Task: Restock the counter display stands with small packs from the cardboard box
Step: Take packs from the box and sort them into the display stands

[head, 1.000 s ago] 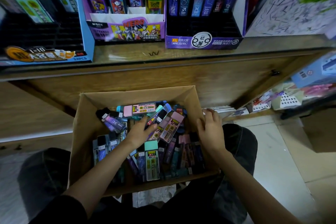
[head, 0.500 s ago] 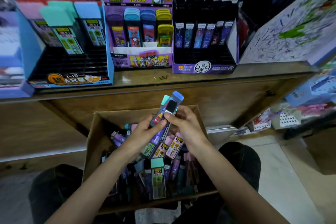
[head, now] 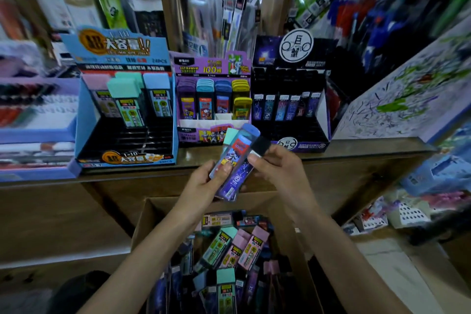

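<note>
**Three packs fanned out at the counter edge**

Both hands are up in front of the counter (head: 369, 148), right above the open cardboard box (head: 142, 222). The left hand (head: 204, 186) grips a small fan of packs, thumb laid across their fronts. There is a mint-capped pack (head: 231, 135) at the back, a blue-capped pack (head: 244, 136) in the middle and a purple starry pack (head: 238, 178) in front. The right hand (head: 280, 173) pinches that purple pack just below its black cap (head: 262, 145), thumb and forefinger closed on it.

Down below, the box is heaped with loose packs (head: 244, 250) in pink, mint and dark colours, all lying jumbled.

On the counter, three displays stand side by side. The blue stand (head: 84, 109) on the left has a few big packs in its back rows and open black slots in front. The purple stand (head: 204, 66) in the middle shows rows of coloured packs. The black stand (head: 305, 145) on the right carries one row of starry packs at the back.
</note>
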Action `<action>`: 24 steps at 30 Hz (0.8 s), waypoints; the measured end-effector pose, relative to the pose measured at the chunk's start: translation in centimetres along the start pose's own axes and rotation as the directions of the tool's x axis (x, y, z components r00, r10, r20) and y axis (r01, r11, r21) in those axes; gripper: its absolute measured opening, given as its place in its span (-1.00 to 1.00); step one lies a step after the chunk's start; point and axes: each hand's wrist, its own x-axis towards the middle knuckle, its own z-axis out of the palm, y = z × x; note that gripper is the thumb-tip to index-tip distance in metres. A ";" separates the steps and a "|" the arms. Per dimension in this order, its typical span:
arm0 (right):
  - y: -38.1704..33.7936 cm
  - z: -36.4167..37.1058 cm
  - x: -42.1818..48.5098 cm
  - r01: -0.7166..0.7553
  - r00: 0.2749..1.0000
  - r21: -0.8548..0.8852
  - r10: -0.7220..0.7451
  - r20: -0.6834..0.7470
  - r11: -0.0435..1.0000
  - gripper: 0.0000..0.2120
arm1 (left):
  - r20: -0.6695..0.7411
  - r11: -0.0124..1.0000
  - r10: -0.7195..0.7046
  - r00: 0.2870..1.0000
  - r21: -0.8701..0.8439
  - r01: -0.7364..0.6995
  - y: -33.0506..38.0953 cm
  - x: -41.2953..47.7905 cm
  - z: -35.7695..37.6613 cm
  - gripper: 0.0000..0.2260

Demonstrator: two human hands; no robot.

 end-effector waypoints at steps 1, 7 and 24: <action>-0.8 -0.6 0.6 0.033 0.999 -0.014 -0.033 0.011 0.999 -0.93 | -0.016 0.999 0.031 0.999 0.019 -0.030 0.6 0.3 0.1 -0.61; -6.6 -7.2 5.7 0.195 0.973 -0.088 -0.204 -0.108 0.977 -0.84 | -0.035 0.992 0.124 0.992 0.030 -0.123 3.1 1.8 -0.3 -0.68; -5.7 -11.9 12.4 0.312 0.942 -0.525 -0.329 0.062 0.792 -0.88 | -0.069 0.987 0.157 0.985 0.044 -0.154 3.9 2.1 0.8 -0.74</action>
